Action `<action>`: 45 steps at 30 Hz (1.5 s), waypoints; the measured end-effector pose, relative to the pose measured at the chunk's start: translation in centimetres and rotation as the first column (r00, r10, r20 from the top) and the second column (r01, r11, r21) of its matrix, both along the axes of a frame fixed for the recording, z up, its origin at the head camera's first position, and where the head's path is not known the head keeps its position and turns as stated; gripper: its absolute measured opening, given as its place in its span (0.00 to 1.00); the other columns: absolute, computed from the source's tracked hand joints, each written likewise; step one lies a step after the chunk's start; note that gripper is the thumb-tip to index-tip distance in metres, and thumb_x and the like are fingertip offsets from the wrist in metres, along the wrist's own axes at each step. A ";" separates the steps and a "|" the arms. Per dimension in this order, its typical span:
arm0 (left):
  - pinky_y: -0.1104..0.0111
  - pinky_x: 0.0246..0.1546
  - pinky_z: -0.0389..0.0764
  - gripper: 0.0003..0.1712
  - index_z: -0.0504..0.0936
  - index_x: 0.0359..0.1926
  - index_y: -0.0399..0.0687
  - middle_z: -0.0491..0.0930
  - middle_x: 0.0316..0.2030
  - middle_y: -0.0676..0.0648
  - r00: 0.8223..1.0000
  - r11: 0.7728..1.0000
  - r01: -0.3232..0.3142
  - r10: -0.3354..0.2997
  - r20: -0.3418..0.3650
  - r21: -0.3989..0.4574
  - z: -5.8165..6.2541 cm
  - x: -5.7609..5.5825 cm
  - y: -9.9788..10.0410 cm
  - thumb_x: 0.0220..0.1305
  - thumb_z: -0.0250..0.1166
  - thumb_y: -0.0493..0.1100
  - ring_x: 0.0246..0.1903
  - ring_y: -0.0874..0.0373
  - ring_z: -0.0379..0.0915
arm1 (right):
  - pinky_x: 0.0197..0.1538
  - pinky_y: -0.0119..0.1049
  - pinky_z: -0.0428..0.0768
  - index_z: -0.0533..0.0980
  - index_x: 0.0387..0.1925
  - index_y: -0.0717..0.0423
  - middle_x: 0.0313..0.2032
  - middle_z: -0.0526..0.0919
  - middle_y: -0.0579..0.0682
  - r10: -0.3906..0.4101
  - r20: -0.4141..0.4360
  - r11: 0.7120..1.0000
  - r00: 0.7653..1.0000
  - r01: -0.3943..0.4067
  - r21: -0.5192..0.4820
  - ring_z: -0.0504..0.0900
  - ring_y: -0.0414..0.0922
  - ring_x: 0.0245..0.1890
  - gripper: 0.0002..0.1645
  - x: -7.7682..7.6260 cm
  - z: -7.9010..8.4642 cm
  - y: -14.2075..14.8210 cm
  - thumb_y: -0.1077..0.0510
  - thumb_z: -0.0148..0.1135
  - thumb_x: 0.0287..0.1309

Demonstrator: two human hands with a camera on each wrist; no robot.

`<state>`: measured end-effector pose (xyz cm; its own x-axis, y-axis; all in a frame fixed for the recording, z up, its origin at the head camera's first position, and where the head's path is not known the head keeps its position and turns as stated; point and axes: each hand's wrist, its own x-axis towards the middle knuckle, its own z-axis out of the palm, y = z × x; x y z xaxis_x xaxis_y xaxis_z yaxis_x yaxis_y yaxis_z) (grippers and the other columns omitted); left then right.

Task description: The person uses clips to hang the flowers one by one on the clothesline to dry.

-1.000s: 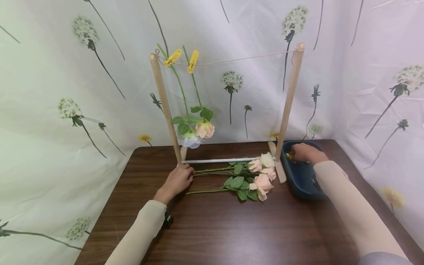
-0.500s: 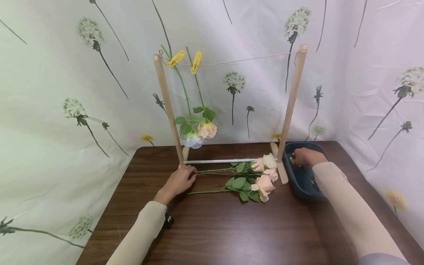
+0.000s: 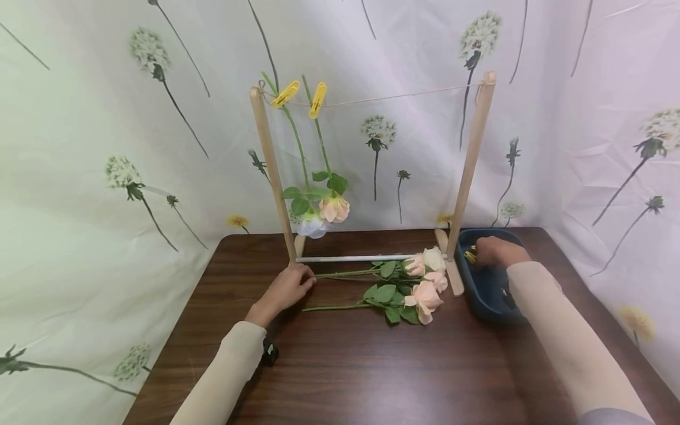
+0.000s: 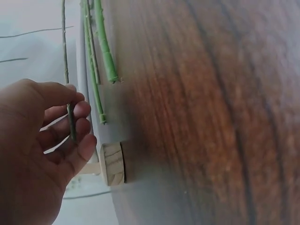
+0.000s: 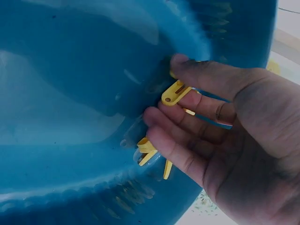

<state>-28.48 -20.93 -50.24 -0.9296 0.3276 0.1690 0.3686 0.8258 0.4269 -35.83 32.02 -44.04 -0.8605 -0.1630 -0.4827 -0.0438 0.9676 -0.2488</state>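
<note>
Stem pinched between thumb and fingers, my left hand is at the left end of the flowers, near the foot of the wooden frame. Three other stems lie just beside the one I hold. My right hand is in the blue basin, thumb and fingers pinching a yellow clothespin; another yellow clip lies in the basin just beside my fingertips.

The basin sits on the tabletop to the right of the frame. Between my hands, the heads of one white rose and three pink roses point right, their green leaves overlapping. The lowest rose's stem is apart from my left hand. Above, a string runs between the posts, and toward its left end two yellow pegs hold a bluish-white flower and a peach flower upside down. A pale bar joins the posts low down, and cloth printed with dandelions hangs behind.
</note>
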 end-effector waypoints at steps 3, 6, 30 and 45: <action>0.52 0.47 0.87 0.04 0.88 0.42 0.47 0.87 0.42 0.46 1.000 0.999 0.005 -0.005 0.001 0.048 0.2 0.0 -0.1 0.75 0.68 0.41 0.44 0.51 0.85 | 0.34 0.35 0.81 0.83 0.38 0.62 0.31 0.85 0.55 0.019 0.007 1.000 1.000 -0.019 -0.021 0.83 0.48 0.30 0.07 -0.3 0.3 0.7 0.60 0.65 0.65; 0.53 0.47 0.86 0.04 0.89 0.42 0.47 0.87 0.41 0.47 1.000 0.992 0.004 -0.008 0.028 0.125 0.4 0.1 -0.3 0.75 0.68 0.42 0.43 0.53 0.84 | 0.34 0.35 0.83 0.83 0.38 0.62 0.31 0.85 0.54 0.023 0.020 0.999 1.000 -0.023 -0.035 0.84 0.48 0.31 0.08 -1.1 0.0 1.4 0.59 0.64 0.65; 0.49 0.46 0.88 0.19 0.87 0.51 0.40 0.85 0.40 0.35 0.973 0.783 -0.152 0.013 0.229 0.603 3.2 0.7 0.0 0.74 0.70 0.52 0.36 0.46 0.85 | 0.38 0.45 0.83 0.80 0.50 0.70 0.39 0.87 0.60 0.080 -0.332 0.980 0.940 -0.135 -0.143 0.82 0.50 0.35 0.22 0.7 2.7 0.9 0.53 0.67 0.67; 0.58 0.47 0.92 0.17 0.71 0.57 0.25 0.85 0.54 0.29 0.983 0.434 0.023 -0.175 0.059 0.900 5.2 1.7 3.0 0.82 0.59 0.39 0.40 0.56 0.91 | 0.38 0.44 0.83 0.76 0.51 0.71 0.48 0.82 0.70 -0.080 -0.446 0.951 0.892 -0.065 -0.302 0.83 0.56 0.40 0.22 1.1 3.9 0.8 0.59 0.70 0.64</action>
<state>-26.82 -17.90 -45.07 -0.9371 0.1552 0.3126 0.3030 -0.0829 0.9494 -34.74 32.87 -40.17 -0.9728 -0.2302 0.0258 -0.2138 0.8495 -0.4824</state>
